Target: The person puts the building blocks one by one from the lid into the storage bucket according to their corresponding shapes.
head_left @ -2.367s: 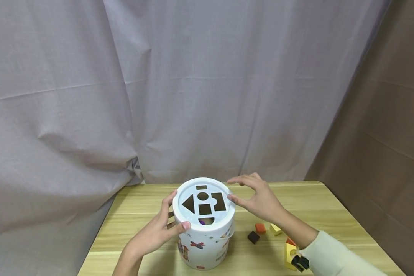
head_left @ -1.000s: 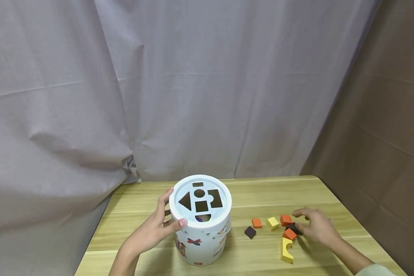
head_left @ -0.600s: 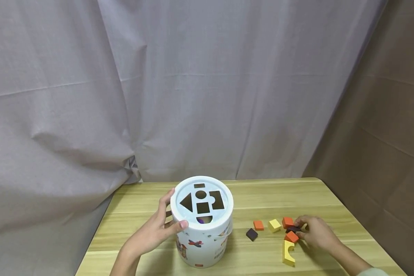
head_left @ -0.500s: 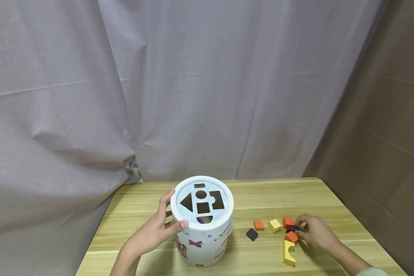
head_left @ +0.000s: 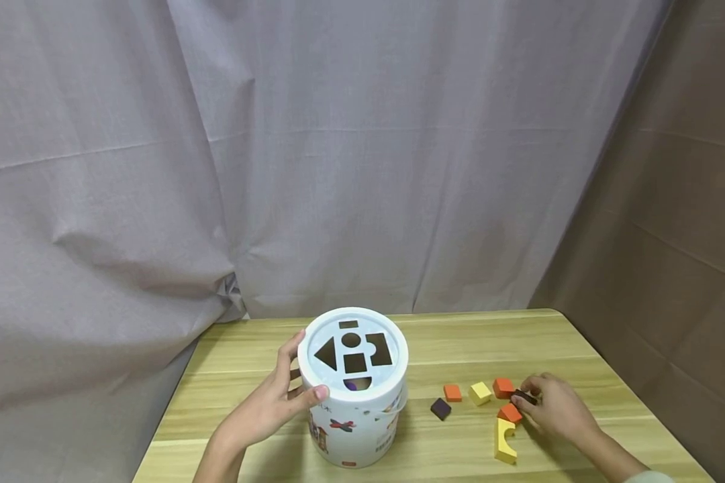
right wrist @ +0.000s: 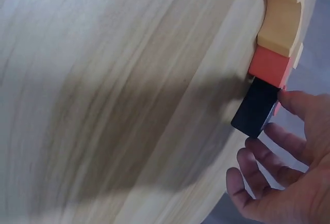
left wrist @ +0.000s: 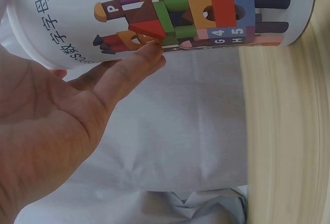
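Note:
A white bucket (head_left: 362, 436) with printed pictures stands upright on the table. Its pale lid (head_left: 333, 325) has cut-outs: a triangle, a circle, a square and others. My left hand (head_left: 272, 406) grips the bucket's left side, thumb on the front rim; in the left wrist view its fingers (left wrist: 129, 72) lie along the printed wall (left wrist: 72, 2). To the right, my right hand (head_left: 562, 409) pinches a black rectangular block (head_left: 524, 396) between thumb and fingers. In the right wrist view that block (right wrist: 255, 108) adjoins a red block (right wrist: 269, 65), with a yellow arch block (right wrist: 281, 22) beyond.
Left of the right hand lie two red-orange blocks (head_left: 503, 388) and the yellow arch block (head_left: 504, 443). Closer to the bucket are a flat orange block (head_left: 452, 393), a yellow block (head_left: 480, 394) and a dark block (head_left: 440, 409). A grey curtain (head_left: 362, 168) hangs behind the table.
My right hand has gone from beside the lid down to the blocks at the right and taken hold of the black block, shifting it slightly right. The left hand stays on the bucket.

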Motion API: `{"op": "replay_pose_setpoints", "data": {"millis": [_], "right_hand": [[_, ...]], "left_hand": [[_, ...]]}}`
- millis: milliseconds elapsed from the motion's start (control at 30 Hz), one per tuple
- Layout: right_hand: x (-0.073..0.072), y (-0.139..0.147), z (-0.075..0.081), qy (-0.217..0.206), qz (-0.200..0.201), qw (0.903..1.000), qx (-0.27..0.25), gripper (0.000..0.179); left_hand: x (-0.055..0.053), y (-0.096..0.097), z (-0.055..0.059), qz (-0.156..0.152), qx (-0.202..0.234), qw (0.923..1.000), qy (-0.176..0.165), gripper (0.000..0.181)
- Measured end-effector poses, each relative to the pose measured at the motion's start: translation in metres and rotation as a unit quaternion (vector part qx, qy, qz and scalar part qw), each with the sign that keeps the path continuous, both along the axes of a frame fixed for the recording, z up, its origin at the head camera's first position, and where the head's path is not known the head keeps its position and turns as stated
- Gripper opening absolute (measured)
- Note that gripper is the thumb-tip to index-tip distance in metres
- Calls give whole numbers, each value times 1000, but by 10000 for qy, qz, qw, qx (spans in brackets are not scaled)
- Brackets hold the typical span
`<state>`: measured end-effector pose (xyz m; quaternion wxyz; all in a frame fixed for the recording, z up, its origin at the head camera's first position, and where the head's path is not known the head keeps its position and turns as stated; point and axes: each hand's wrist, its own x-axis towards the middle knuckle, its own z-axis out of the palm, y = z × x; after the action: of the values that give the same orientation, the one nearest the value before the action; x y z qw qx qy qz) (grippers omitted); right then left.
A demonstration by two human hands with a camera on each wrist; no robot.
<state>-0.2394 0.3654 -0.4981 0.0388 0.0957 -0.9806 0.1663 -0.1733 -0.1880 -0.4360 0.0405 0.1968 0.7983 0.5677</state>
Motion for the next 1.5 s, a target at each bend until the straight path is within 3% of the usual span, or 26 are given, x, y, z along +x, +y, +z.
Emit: {"op": "replay_pose_setpoints", "data": {"millis": [200,433,633,767,1033,1267,1500], "right_hand": [[-1,-3,1,-72,-109,9999,48,22],[0,-7,-2,-229,-333,9992,18,35],[-4,-7,0,-659,-528,9964,-103,25],[-7,-7,3,-765,-479,9959,92,21],[-5,-8,6,-600,-152,9963,601,27],[-4,-8,8,-645,-173,9960,585,47],[-3,-3,10,-296,-11,9985,460,46]], "left_hand": [[0,0,1,59,17,10000,-7,103],[2,1,0,66,-33,10000,-9,102],[2,2,-3,37,-7,10000,-27,102],[1,3,-4,0,30,10000,-25,102],[2,1,-3,15,-34,10000,-1,103],[2,1,0,76,-85,9999,45,103],[2,1,0,83,-65,9999,42,102]]}}
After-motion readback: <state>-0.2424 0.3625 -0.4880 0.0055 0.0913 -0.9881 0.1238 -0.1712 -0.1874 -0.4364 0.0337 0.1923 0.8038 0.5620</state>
